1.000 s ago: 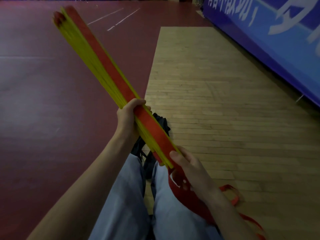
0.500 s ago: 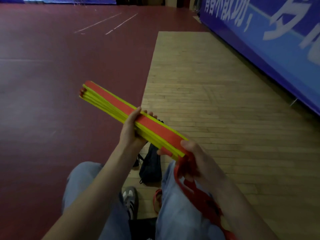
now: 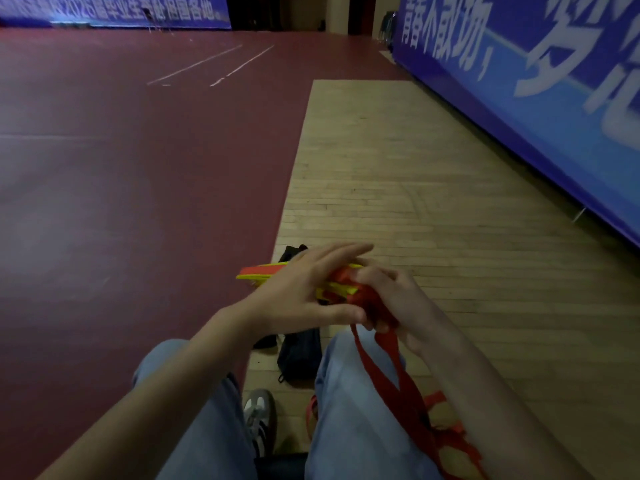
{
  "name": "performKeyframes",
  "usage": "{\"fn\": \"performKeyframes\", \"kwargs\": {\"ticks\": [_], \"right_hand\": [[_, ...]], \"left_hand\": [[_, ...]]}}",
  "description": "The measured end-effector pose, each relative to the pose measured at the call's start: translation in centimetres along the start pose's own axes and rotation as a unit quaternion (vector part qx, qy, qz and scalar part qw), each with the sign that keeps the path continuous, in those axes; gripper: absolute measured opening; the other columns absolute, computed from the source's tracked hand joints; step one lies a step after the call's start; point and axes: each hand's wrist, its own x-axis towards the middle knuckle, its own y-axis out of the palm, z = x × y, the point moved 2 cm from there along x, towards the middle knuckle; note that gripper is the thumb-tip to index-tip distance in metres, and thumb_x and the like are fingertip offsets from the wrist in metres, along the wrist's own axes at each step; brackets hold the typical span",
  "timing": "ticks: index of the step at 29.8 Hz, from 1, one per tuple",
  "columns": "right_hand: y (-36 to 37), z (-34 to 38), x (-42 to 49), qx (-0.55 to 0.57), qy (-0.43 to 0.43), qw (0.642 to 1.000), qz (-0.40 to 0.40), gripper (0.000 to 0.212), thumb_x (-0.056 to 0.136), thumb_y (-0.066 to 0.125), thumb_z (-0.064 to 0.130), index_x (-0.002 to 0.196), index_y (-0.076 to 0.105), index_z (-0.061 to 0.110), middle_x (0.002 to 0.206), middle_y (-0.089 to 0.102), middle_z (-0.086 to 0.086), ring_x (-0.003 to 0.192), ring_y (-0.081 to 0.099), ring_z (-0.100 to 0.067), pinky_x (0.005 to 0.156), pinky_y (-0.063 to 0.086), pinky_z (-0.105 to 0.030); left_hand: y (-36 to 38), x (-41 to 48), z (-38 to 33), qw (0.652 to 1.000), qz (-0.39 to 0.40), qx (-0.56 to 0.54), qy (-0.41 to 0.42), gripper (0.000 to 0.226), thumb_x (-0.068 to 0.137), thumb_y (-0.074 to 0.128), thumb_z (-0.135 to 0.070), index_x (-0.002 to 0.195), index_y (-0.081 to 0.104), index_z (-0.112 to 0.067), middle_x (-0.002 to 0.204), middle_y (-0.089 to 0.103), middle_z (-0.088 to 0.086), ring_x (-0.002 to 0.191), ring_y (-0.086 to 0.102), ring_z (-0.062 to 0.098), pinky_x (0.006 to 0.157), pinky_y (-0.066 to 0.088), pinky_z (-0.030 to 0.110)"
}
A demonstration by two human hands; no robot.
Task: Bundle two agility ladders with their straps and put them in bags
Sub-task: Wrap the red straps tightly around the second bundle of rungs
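Observation:
The folded agility ladder (image 3: 258,273), a stack of yellow and red-orange flat rungs, lies almost level just above my knees. My left hand (image 3: 304,292) lies over the stack with fingers stretched out, covering most of it. My right hand (image 3: 388,299) is closed on the bunched red straps (image 3: 398,375) at the ladder's near end; the straps trail down over my right thigh to the floor. A black bag (image 3: 299,355) lies on the floor between my legs, partly hidden by my hands.
I sit where dark red sports flooring (image 3: 138,202) meets pale wooden boards (image 3: 415,202). A blue banner wall (image 3: 554,116) runs along the right. My grey sneaker (image 3: 259,414) shows between my jeans-clad legs.
The ladder bundle came down from pointing up and left to nearly level. My left hand slid from gripping its middle to lying across it near the right hand, which gathered the red straps.

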Motion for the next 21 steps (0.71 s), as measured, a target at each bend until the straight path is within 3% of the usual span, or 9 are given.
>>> {"fn": "performKeyframes", "kwargs": {"ticks": [2,6,8,10,13,15,21], "right_hand": [[-0.2,0.6,-0.4,0.004,0.009,1.000,-0.005,0.012,0.089,0.053,0.023,0.084,0.061,0.016,0.049,0.057,0.003,0.037,0.049,-0.009,0.030,0.032,-0.016],[0.1,1.2,-0.7,0.011,0.011,1.000,0.004,0.024,0.090,0.050,0.037,0.084,0.061,0.017,0.048,0.057,0.003,0.042,0.048,-0.012,0.034,0.034,-0.018],[0.7,1.8,-0.6,-0.010,-0.006,1.000,0.020,0.035,0.087,0.047,0.048,0.080,0.060,0.016,0.045,0.054,0.002,0.038,0.045,-0.011,0.033,0.033,-0.017],[1.4,2.6,-0.3,-0.030,-0.031,0.999,0.029,0.042,0.081,0.046,0.054,0.075,0.059,0.015,0.040,0.050,0.003,0.032,0.041,-0.009,0.030,0.029,-0.015],[2.5,4.2,0.9,-0.039,-0.078,0.995,0.052,0.037,0.087,0.046,0.047,0.083,0.062,0.014,0.043,0.055,0.000,0.026,0.040,-0.008,0.027,0.025,-0.013],[3.1,5.9,1.3,-0.055,-0.098,0.990,0.081,0.039,0.090,0.045,0.044,0.092,0.062,0.009,0.052,0.064,-0.005,0.024,0.040,-0.008,0.027,0.024,-0.012],[3.3,11.3,0.4,-0.106,-0.146,0.971,0.159,0.035,0.094,0.037,0.042,0.088,0.057,0.014,0.067,0.071,-0.006,0.027,0.041,-0.008,0.028,0.027,-0.012]], "left_hand": [[0.5,0.6,0.0,1.000,-0.005,-0.014,0.013,0.073,0.065,0.038,-0.085,0.128,0.015,-0.057,0.133,0.032,-0.023,0.125,0.032,-0.003,0.102,0.028,0.015],[1.0,0.7,-0.1,0.995,-0.052,-0.088,-0.002,0.069,0.069,0.051,-0.077,0.128,0.031,-0.044,0.123,0.048,-0.011,0.111,0.052,0.007,0.091,0.047,0.025],[0.8,0.5,-0.2,0.983,-0.079,-0.167,-0.016,0.053,0.077,0.063,-0.052,0.122,0.042,-0.034,0.104,0.055,-0.009,0.091,0.059,0.005,0.077,0.051,0.026],[0.1,0.3,-0.5,0.965,-0.114,-0.234,-0.025,0.037,0.081,0.062,-0.031,0.114,0.047,-0.029,0.088,0.058,-0.008,0.076,0.060,0.002,0.067,0.051,0.021],[-2.0,0.2,-1.0,0.943,-0.211,-0.254,-0.040,0.011,0.083,0.058,-0.025,0.091,0.051,-0.022,0.066,0.061,-0.012,0.059,0.056,-0.003,0.055,0.045,0.013],[-3.7,0.3,-1.6,0.925,-0.270,-0.264,-0.045,0.017,0.087,0.057,-0.024,0.075,0.047,-0.015,0.051,0.056,-0.013,0.047,0.049,-0.004,0.048,0.039,0.010],[-7.9,1.1,-5.3,0.901,-0.319,-0.293,0.000,0.023,0.086,0.054,-0.031,0.075,0.053,-0.011,0.049,0.058,-0.006,0.045,0.053,0.007,0.046,0.046,0.016]]}}
